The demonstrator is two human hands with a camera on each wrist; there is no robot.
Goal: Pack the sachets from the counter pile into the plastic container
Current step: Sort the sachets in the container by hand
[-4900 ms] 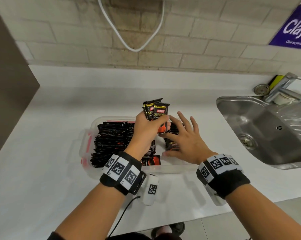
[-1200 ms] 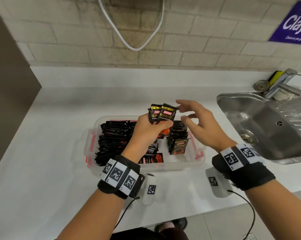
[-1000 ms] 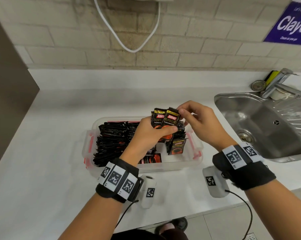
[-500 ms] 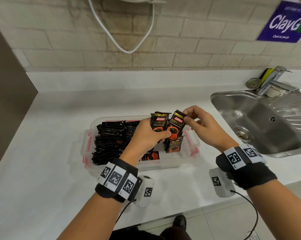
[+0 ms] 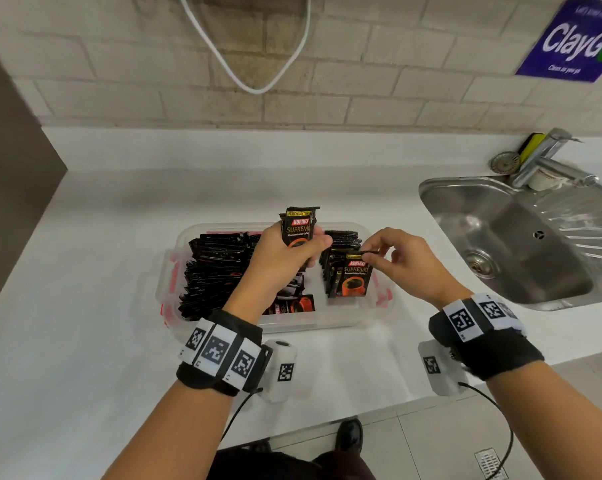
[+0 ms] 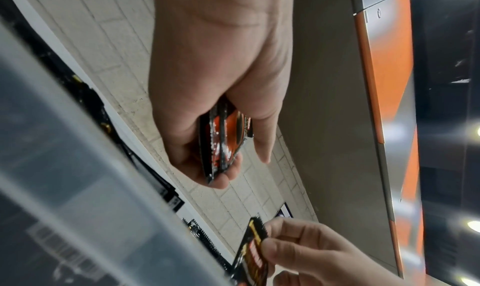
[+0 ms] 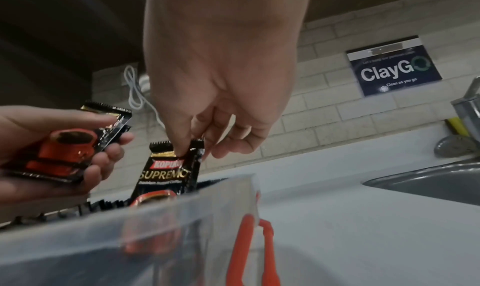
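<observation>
A clear plastic container (image 5: 327,323) with red clips stands on the white counter, holding rows of black coffee sachets (image 5: 216,271). My left hand (image 5: 285,258) grips a small stack of sachets (image 5: 299,226) upright above the container's middle; in the left wrist view the stack (image 6: 223,142) sits between thumb and fingers. My right hand (image 5: 389,258) pinches the top edge of one sachet (image 5: 353,278) that stands upright at the front of the right-hand row; the right wrist view shows that sachet (image 7: 168,171) behind the container wall (image 7: 130,239).
A steel sink (image 5: 521,244) with a tap (image 5: 549,157) lies to the right of the container. A brick wall with a white cable (image 5: 251,64) and a blue sign (image 5: 576,39) is behind. The counter's front edge runs under my wrists.
My right hand took one sachet off the stack in my left hand and lowered it into the right-hand row of the container. The left hand stayed above the container with fewer sachets.
</observation>
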